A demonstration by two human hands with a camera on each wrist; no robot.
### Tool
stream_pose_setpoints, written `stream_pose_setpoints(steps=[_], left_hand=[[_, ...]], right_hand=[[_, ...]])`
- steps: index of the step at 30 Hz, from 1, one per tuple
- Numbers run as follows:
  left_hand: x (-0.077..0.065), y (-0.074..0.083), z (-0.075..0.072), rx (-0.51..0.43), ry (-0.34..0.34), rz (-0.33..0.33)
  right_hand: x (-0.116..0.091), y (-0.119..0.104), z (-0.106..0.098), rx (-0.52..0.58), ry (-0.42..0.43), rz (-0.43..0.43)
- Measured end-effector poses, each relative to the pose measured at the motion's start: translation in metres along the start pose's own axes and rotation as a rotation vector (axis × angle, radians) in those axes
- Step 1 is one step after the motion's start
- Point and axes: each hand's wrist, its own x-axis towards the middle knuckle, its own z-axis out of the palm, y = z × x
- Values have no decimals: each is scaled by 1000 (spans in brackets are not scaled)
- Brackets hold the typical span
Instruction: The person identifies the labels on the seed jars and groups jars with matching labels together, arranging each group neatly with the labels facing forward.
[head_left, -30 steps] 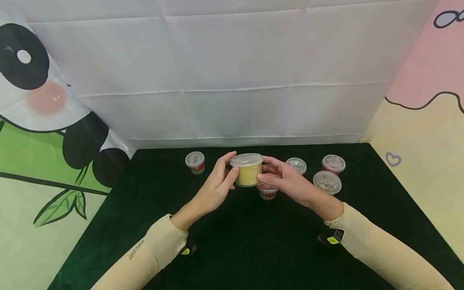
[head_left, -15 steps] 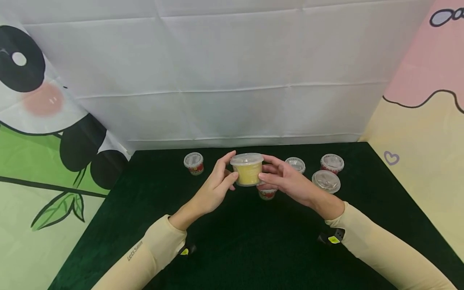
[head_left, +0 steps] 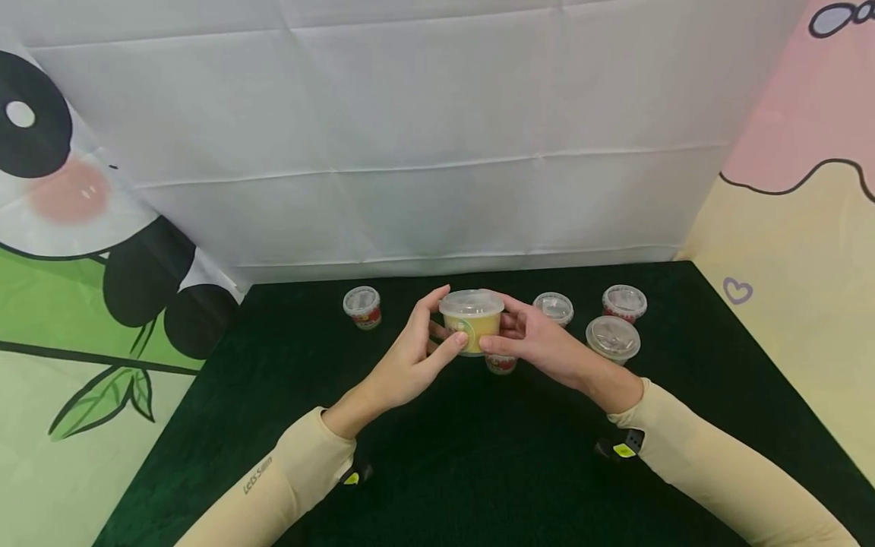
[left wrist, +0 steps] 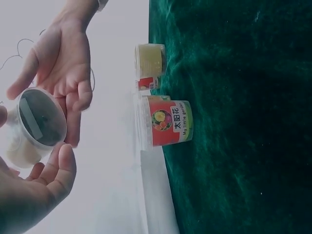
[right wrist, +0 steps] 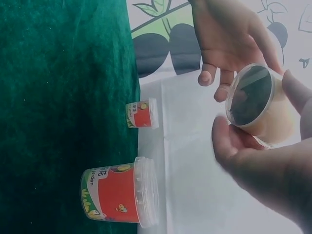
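Between both hands, raised above the table, is a small plastic tub with a clear lid and a yellow label bearing a round mark. My left hand grips its left side, thumb across the front of the label. From the right, my right hand holds it with the thumb at the front and the fingers behind. Both wrist views show the dark underside of the tub. Just below and behind it, a red-labelled tub stands on the table, partly hidden by the hands.
A dark green cloth covers the table. One red-labelled tub stands at the back left. Toward the right are more lidded tubs: one behind my right hand, a red one and a wide-lidded one. A white curtain hangs behind.
The held tub has turned, so a round mark now shows on its label. My left thumb has slid rightward across its front. The view has shifted slightly.
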Motion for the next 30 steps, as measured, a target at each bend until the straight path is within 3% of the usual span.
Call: stream_pose_setpoints(steps=[7, 15, 23, 30], left_hand=[[-1, 1, 1, 72, 28, 23], [-1, 3, -6, 93, 109, 59], [-2, 1, -9, 52, 66, 31], [-4, -2, -9, 50, 41, 6]], right_hand=[[-3, -3, 0, -40, 43, 35], [-3, -7, 2, -53, 118, 34], [-3, -4, 1, 24, 58, -22], [-2, -4, 4, 67, 18, 6]])
